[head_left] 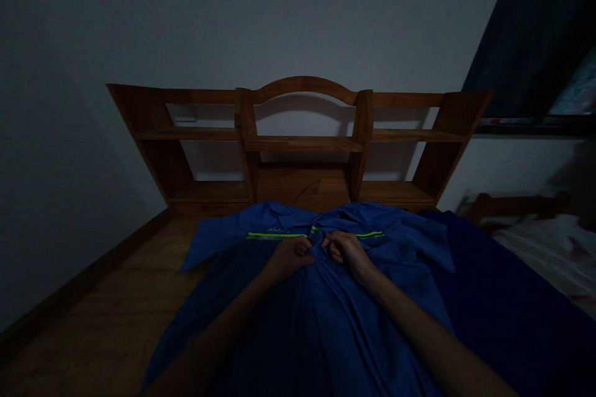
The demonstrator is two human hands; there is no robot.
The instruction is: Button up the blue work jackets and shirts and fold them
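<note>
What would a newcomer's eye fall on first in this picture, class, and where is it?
Probably the bright yellow-green stripes across the chest of the blue shirt, which is spread out at lower centre. Between them, the left hand and right hand pinch its front. Behind, a wooden shelf unit stands against the pale wall.

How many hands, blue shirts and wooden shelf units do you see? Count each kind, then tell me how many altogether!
Hands: 2, the left hand and right hand
Blue shirt: 1
Wooden shelf unit: 1
Total: 4
</note>
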